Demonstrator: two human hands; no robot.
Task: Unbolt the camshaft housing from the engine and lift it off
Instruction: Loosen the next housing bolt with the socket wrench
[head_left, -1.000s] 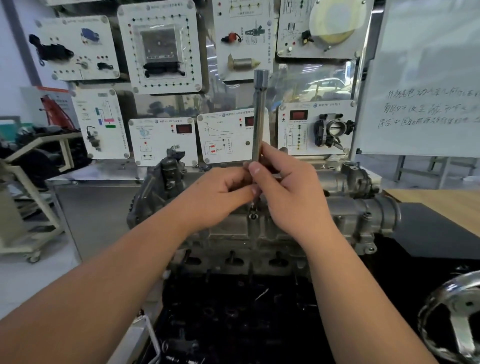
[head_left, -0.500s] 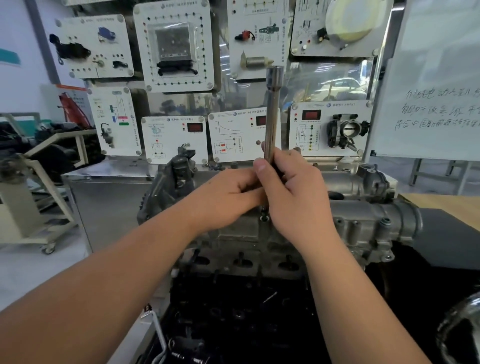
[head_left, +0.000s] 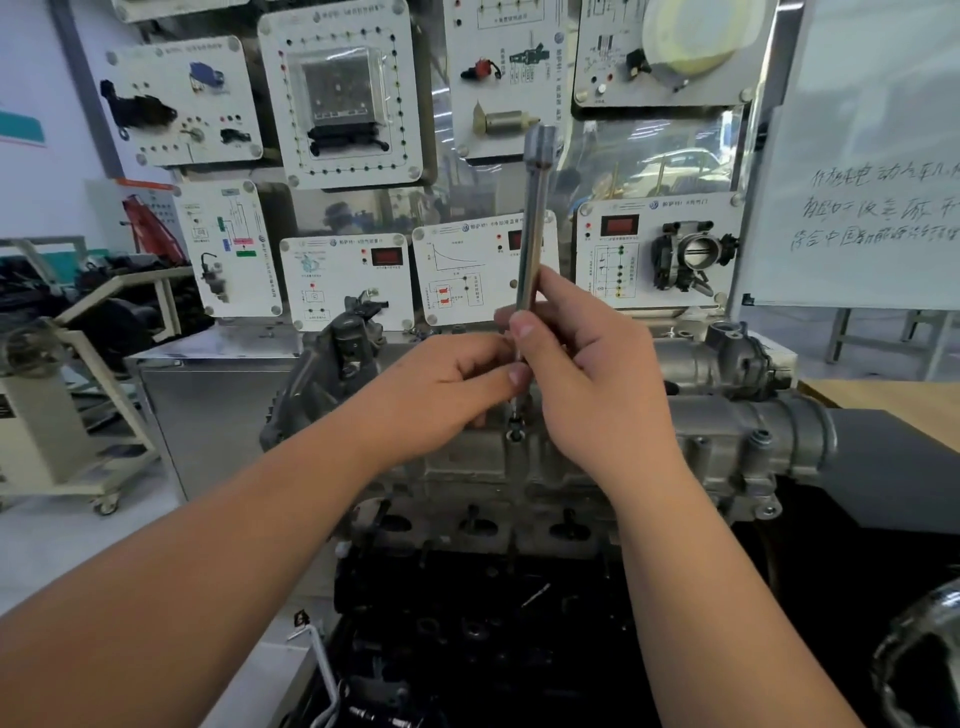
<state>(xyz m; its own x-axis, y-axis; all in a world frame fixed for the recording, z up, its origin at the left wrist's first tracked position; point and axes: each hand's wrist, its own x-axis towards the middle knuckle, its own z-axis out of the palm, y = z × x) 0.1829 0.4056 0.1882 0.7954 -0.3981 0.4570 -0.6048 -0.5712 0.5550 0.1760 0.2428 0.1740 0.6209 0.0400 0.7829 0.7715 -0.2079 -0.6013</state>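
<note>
Training panels with gauges and a throttle body fill the wall at 12 o'clock, behind the steel bench where the engine sits. From my remote seat I watch both hands meet over the camshaft housing (head_left: 613, 457), the grey cast-metal cover running across the engine's top from centre toward 3 o'clock. My right hand (head_left: 587, 374) pinches the lower shaft of a long socket extension (head_left: 532, 228), which stands nearly upright over a bolt (head_left: 514, 432) on the housing's near edge; my left hand (head_left: 441, 389), at 9 o'clock of it, curls its fingertips round the same shaft lower down. I judge the housing rigid and fairly heavy (cast alloy, probably oily and slick), best lifted level with one hand under each end once every bolt is out.
</note>
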